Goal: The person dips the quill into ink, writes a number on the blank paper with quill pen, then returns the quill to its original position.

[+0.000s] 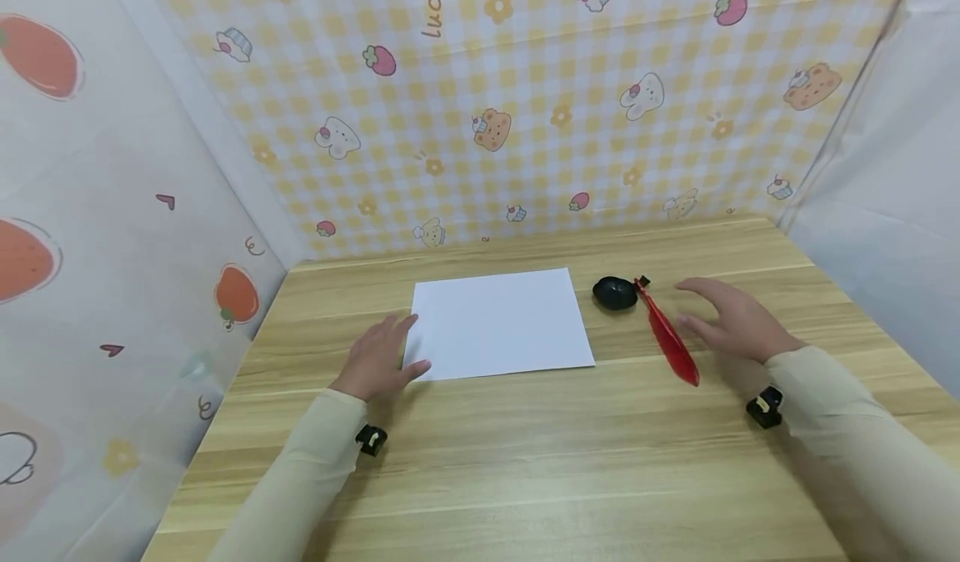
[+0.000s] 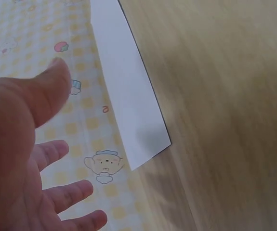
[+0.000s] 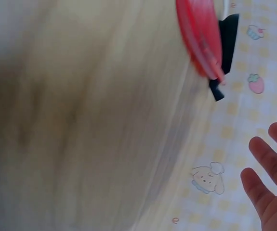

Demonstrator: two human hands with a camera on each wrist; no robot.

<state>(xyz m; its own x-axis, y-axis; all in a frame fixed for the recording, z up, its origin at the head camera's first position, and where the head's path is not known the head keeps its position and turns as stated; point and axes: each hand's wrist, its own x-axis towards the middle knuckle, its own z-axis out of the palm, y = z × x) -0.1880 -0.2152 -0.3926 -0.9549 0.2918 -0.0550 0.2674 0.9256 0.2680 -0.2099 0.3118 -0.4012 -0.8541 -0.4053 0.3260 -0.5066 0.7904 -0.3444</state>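
A blank white sheet of paper lies flat on the wooden table. Over its left edge hovers my left hand, fingers spread and nothing held; in the left wrist view that hand is beside the paper. To the right of the sheet are a rounded black object and a red feather whose upper end meets a small black piece. Just right of the feather, my right hand is held with fingers apart, empty. The right wrist view shows the feather and the hand's loose fingers.
A yellow checked cloth with cartoon prints hangs behind the table. White sheeting with fruit prints covers the left side, and plain white sheeting the right. Both wrists wear small black devices.
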